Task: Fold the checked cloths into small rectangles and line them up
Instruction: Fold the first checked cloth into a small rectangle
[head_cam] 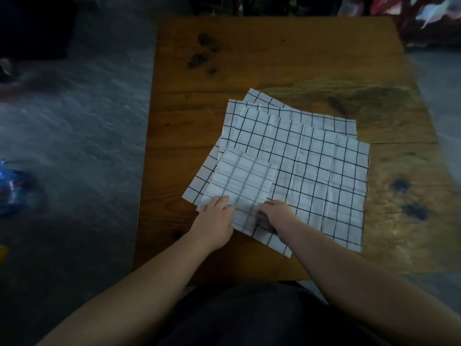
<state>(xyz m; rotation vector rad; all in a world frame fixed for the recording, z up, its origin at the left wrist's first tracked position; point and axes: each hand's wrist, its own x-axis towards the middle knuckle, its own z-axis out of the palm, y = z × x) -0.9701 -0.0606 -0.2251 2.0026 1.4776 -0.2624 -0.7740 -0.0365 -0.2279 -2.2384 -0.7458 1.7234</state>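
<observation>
A pile of white cloths with black checks lies spread and overlapping on the wooden table. On its near left corner rests a smaller folded checked cloth, blurred. My left hand grips the near left edge of this folded cloth. My right hand holds its near right edge, fingers curled under the fabric. Both forearms reach in from the bottom of the view.
The table's left edge runs close beside the pile, with grey floor beyond it. A blue object lies on the floor at far left. Dark knots mark the wood at the back and right. Coloured clutter sits beyond the far right corner.
</observation>
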